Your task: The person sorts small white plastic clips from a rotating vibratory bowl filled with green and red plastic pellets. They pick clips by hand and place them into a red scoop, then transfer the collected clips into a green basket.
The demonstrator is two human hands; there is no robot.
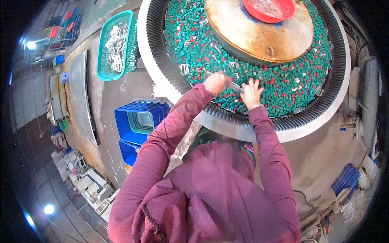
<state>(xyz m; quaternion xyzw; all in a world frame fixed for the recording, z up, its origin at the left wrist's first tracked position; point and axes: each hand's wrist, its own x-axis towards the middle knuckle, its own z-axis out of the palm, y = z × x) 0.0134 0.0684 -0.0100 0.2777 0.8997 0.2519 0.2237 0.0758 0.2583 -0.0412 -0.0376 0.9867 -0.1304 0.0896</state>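
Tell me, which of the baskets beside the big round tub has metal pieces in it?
The green mesh basket, up at the left of the tub. The blue crates below it show no metal pieces.

Both maroon-sleeved arms reach forward, left hand point(216, 83) curled, seemingly in a closed grip, right hand point(251, 93) beside it, fingers spread.

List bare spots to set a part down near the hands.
Free: the brown centre dome around the red bowl, and the white tub rim below the hands. Crowded: the ring of green media, strewn with metal parts, where the left hand and right hand work. The green basket is part-filled.
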